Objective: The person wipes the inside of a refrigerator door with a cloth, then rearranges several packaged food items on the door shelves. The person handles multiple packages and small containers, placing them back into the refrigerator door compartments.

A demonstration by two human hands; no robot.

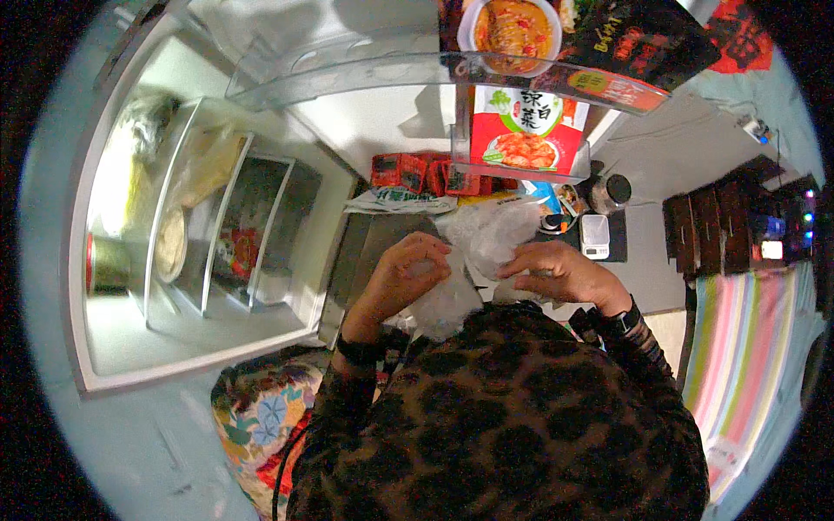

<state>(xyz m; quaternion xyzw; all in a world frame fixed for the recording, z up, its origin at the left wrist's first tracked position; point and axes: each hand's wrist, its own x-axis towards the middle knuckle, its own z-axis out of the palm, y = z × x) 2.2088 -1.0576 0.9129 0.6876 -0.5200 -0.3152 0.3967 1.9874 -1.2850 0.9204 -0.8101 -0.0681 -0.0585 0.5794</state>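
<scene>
Both of my hands are close together in front of my chest, with translucent plastic bags between and below them. My left hand (412,270) is curled, its fingertips pinching the edge of a whitish plastic bag (449,303). My right hand (563,270) has its thumb and fingers on a second crumpled clear plastic bag (498,234), which reaches toward the left hand. What the bags contain cannot be made out. Just beyond the hands lie a printed white plastic package (401,200) and several red packets (407,170).
An open refrigerator (225,325) with shelves of food stands at the left. Its door bins hold a red and white kimchi packet (528,130) above the hands. A small white digital scale (594,236) and a dark-lidded jar (612,193) are at the right, near a striped cloth (743,378).
</scene>
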